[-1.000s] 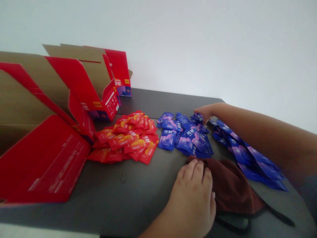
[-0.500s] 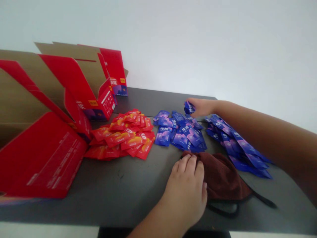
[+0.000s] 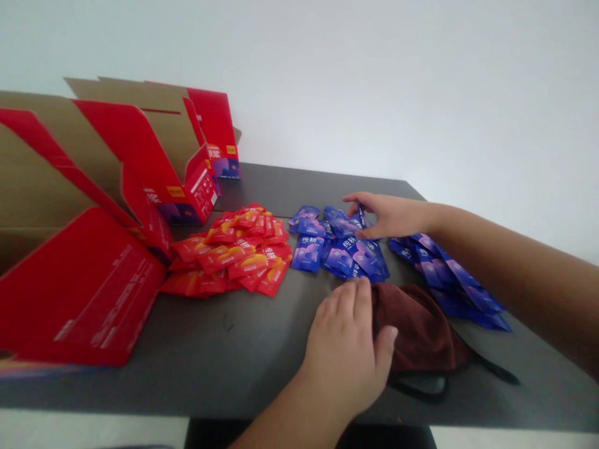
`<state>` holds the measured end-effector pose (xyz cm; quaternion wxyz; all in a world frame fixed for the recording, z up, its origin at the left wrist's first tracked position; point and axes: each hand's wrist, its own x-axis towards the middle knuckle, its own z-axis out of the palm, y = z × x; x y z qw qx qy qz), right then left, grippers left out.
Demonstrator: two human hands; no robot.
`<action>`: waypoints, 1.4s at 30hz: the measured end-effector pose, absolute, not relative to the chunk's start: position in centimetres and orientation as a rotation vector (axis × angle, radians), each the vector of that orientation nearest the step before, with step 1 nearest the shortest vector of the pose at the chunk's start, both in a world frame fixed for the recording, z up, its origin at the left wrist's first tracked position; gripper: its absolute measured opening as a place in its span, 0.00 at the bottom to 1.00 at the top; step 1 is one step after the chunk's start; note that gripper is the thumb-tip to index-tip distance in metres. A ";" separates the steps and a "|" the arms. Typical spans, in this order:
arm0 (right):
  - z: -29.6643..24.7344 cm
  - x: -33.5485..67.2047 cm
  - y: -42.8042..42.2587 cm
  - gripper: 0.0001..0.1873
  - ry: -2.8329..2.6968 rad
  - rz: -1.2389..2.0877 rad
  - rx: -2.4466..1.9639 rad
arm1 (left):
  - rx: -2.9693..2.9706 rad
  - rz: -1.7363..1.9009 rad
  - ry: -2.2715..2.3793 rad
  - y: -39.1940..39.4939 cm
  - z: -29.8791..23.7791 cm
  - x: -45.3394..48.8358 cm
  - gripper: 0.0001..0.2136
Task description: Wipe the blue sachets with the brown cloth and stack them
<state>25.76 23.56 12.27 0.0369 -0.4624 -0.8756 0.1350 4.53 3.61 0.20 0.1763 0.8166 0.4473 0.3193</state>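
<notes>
My left hand [image 3: 344,346] lies palm down against the left edge of a brown cloth item with black straps [image 3: 414,330], its fingers stretched out and the thumb apart. Over the back of a pile of blue-purple sachets [image 3: 346,255], my right hand [image 3: 386,213] curls its thumb and forefinger around a blue sachet [image 3: 361,214] seen nearly edge-on. How firmly that sachet is gripped is hard to see. A second heap of blue sachets [image 3: 444,274] lies under my right forearm, partly hidden by it.
Left of the blue pile is a heap of red-orange sachets [image 3: 238,252]. Open red cardboard boxes [image 3: 84,293] stand along the left side, with another red box [image 3: 219,134] farther back. Everything rests on a dark grey table [image 3: 224,355] against a white wall.
My right hand has lowered a little towards the blue pile, its fingers spreading wider around the sachet. On my left hand the thumb has swung away from the fingers.
</notes>
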 end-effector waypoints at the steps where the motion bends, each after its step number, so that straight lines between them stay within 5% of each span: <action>1: 12.3 25.5 21.4 0.51 -2.675 0.357 -1.341 | 2.225 1.020 1.318 3.5 0.2 4.4 0.35; 6: 10.6 22.5 10.4 0.49 -2.788 0.100 -0.926 | 1.762 1.370 1.137 3.3 0.2 3.8 0.39; 12: 8.1 21.4 4.6 0.60 -2.695 0.018 -1.143 | 1.455 1.403 1.143 4.6 0.6 3.2 0.14; 15: 6.4 22.3 2.5 0.64 -2.535 -0.046 -1.437 | 1.406 1.395 1.229 5.5 0.8 2.1 0.12; 20: 2.7 23.4 -1.0 0.52 -2.352 -0.032 -1.821 | 1.481 1.267 1.424 6.4 0.9 0.4 0.11; 25: 1.9 24.4 -2.4 0.28 -2.192 -0.028 -1.896 | 1.752 0.997 1.454 6.0 0.3 1.2 0.07; 31: 3.3 25.5 -2.1 0.10 -2.218 0.170 -1.685 | 1.964 0.954 1.486 5.4 -0.2 2.6 0.26; 39: 2.2 25.3 1.0 0.23 -2.328 0.098 -1.561 | 2.283 0.480 1.382 1.3 0.5 -0.1 0.54; 42: 3.0 25.3 1.4 0.20 -2.371 0.217 -1.474 | 2.364 0.351 1.416 0.4 0.4 -0.6 0.53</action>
